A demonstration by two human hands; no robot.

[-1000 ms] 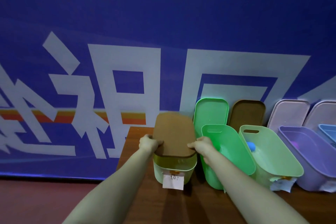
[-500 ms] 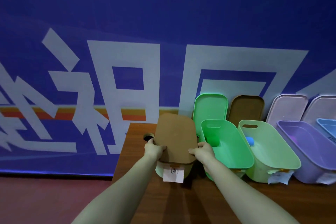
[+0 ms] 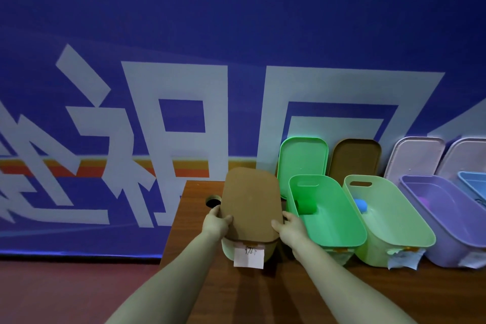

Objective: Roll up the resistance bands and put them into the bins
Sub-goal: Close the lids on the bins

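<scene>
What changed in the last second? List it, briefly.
The brown lid came down onto the leftmost bin, covering the opening seen earlier. Both the left hand and right hand keep gripping its sides. The open bins and leaning lids stayed put.

Leftmost: brown-lidded bin (image 3: 228,248); green bin (image 3: 339,221) holds green roll (image 3: 306,207).

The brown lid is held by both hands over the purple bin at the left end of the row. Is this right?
Not quite: in the head view the bin under the brown lid is pale green, not purple. The left hand and the right hand do hold the lid over it, at the left end of the row.
</scene>
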